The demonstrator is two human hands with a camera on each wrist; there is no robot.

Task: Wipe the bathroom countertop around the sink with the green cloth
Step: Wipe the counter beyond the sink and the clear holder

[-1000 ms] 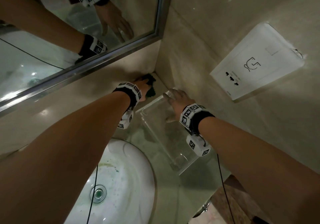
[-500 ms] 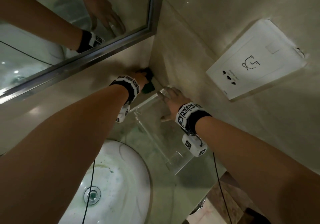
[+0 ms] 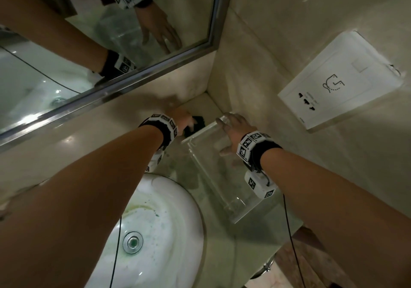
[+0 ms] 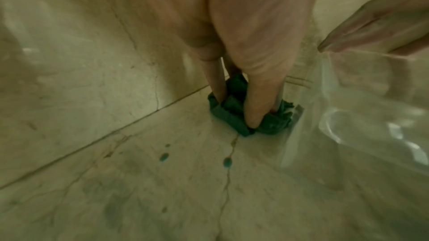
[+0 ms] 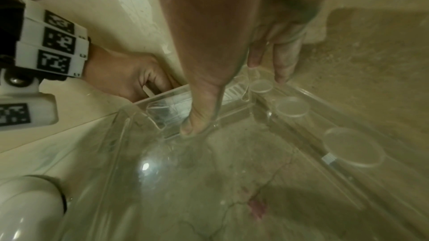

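Wiping is in progress at the back corner of the bench [image 4: 144, 180], beside the sink [image 3: 155, 232]. Green spots near the cloth show that strip is not yet clean; the area under the clear tray [image 3: 222, 176] is probably untreated.

The left hand [image 4: 243, 43] has its fingers [image 4: 257, 101] curled into the bunched green cloth [image 4: 234, 114], pressing it onto the bench.

The right hand [image 3: 233, 130] grips the tray rim, thumb inside.

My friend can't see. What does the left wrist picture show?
A left hand pinches a crumpled dark green cloth against a beige marble countertop, deep in the wall corner. A clear plastic tray sits beside it, and small green droplets dot the stone.
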